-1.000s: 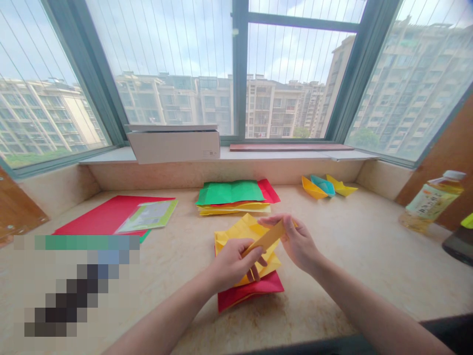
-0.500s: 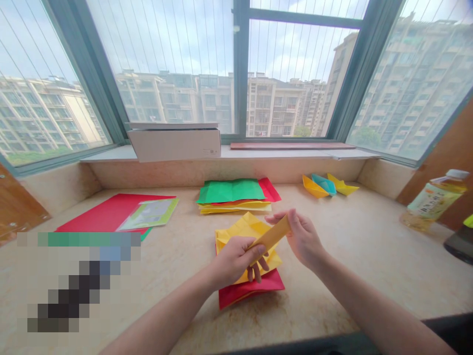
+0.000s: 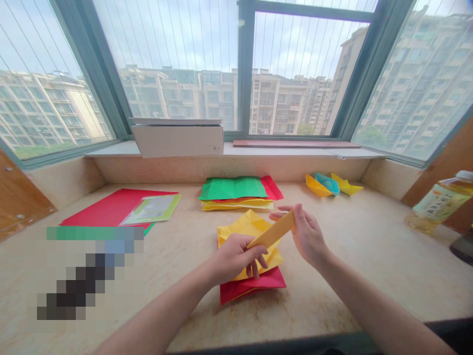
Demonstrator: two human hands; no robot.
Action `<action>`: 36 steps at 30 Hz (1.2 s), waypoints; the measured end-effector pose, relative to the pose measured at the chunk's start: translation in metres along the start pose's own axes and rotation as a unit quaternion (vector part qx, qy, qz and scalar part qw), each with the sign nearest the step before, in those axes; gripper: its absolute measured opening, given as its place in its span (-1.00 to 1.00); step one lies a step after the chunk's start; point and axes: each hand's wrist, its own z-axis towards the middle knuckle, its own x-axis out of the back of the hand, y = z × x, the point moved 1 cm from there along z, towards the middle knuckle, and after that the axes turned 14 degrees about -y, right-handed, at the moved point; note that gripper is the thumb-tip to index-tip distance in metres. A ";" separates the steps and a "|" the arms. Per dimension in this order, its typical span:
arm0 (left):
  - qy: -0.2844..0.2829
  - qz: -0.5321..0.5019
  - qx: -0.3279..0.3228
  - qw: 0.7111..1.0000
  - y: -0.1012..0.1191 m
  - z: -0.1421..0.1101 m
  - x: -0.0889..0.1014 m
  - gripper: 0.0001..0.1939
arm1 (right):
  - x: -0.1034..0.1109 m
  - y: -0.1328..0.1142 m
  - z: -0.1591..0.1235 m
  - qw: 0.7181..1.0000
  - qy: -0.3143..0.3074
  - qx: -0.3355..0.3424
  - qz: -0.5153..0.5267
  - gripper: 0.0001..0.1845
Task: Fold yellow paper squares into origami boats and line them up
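Between my two hands a narrow folded strip of yellow paper slants up to the right. My left hand is closed on its lower end, thumb on top. At its upper end my right hand pinches the paper with the thumb, the fingers behind it. Below them lies a stack of creased sheets, with yellow paper on top and red paper underneath, partly hidden by my left hand.
Behind stands a pile with a green sheet on top. Paper boats sit at the back right, a drink bottle at the far right. Red sheets with a clear packet lie left. A white box rests on the sill.
The view has shifted slightly, so everything sits a little further right and higher. Both hands keep their hold on the folded yellow paper, with hardly any movement.
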 end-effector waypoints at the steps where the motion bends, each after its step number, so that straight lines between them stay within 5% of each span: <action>1: -0.001 -0.001 -0.003 1.000 0.000 0.000 0.000 -0.61 | 0.001 0.000 0.000 1.000 0.003 0.000 -0.003 -0.50; 11: 0.026 -0.028 -0.052 0.998 0.000 0.001 -0.001 -0.40 | 0.001 -0.005 0.004 0.997 -0.004 -0.011 0.071 -0.49; 19: 0.062 -0.082 -0.064 0.993 0.002 0.001 -0.001 -0.41 | -0.015 -0.001 -0.007 0.962 -0.238 -0.125 0.039 -0.59; 31: 0.022 -0.083 -0.024 0.996 0.001 0.003 -0.003 -0.47 | -0.019 0.004 -0.007 0.977 -0.170 -0.125 0.037 -0.61; 36: 0.068 -0.055 -0.028 0.996 0.002 0.005 -0.003 -0.57 | -0.016 0.007 -0.004 0.979 -0.162 -0.120 0.030 -0.56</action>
